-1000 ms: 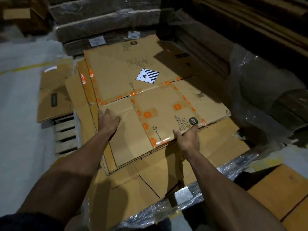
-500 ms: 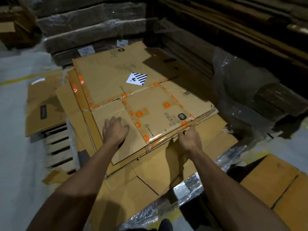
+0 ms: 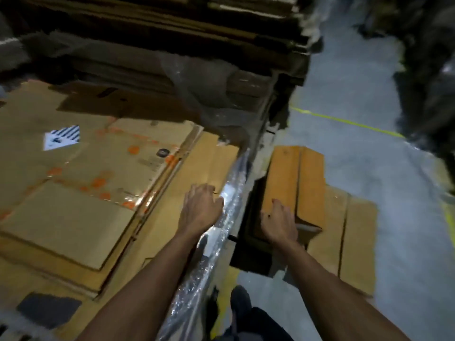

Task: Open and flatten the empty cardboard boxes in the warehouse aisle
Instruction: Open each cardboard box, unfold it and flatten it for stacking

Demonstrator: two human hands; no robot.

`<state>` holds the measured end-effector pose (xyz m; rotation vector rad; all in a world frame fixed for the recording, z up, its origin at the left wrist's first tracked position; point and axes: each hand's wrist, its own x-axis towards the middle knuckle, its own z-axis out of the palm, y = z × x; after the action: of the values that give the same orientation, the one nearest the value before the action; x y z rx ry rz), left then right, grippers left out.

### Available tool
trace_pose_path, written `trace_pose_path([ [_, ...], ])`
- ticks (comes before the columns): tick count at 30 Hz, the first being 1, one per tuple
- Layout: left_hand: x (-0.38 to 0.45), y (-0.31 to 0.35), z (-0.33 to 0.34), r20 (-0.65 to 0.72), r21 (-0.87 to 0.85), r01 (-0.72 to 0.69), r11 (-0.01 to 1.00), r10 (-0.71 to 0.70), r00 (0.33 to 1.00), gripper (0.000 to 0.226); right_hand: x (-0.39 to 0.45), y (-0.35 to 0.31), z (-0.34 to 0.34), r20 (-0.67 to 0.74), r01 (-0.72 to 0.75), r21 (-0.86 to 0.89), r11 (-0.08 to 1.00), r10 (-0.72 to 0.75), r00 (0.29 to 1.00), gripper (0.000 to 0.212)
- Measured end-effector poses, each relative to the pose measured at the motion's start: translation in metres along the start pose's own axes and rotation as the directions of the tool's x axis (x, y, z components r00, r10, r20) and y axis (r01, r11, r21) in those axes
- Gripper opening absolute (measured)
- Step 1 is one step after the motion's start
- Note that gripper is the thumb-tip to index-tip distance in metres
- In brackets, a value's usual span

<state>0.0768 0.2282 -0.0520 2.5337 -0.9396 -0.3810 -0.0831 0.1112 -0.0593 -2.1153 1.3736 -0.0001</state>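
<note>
Both hands are coming off the flattened brown cardboard w/ orange tape (image 3: 103,168), now lying on the stack. Left hand (image 3: 200,207) is hanging loosely curled, empty; right hand (image 3: 279,223) is reaching w/ relaxed fingers onto the upright orange-brown cardboard box (image 3: 293,183) on the floor, prob. next to flatten.

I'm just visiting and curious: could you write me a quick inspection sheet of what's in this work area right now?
Surface: grey concrete floor with a yellow line.
Job's things: stack of flattened boxes with orange tape, lying flat; an orange-brown box on the floor beside it, not yet flattened; flat cardboard sheets under it.
Clutter: clear plastic wrap along the stack's edge.
Grippers: left hand over the stack's edge, holding nothing; right hand resting on the orange-brown box, fingers loose.
Cables: nothing seen.
Surroundings: wrapped cardboard bundles behind; picture blurred.
</note>
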Motion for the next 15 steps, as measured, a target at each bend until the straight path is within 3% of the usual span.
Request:
trace_pose_path([
  [3,0.0,0.045,0.025,0.105,-0.01,-0.097,0.995,0.097,0.99,0.043,-0.008,0.039,-0.019,-0.043,-0.111,0.012,0.994,0.111,0.993,0.05],
  [9,0.03,0.117,0.08,0.229,-0.029,-0.15,0.988,0.153,0.961,0.033,0.024,0.098,-0.054,-0.115,-0.244,0.03,0.969,0.245,0.963,0.053],
  [15,0.106,0.156,0.168,0.338,-0.057,-0.008,0.998,0.027,0.941,0.063,0.132,0.154,-0.069,-0.068,-0.292,-0.021,0.956,0.29,0.955,0.065],
])
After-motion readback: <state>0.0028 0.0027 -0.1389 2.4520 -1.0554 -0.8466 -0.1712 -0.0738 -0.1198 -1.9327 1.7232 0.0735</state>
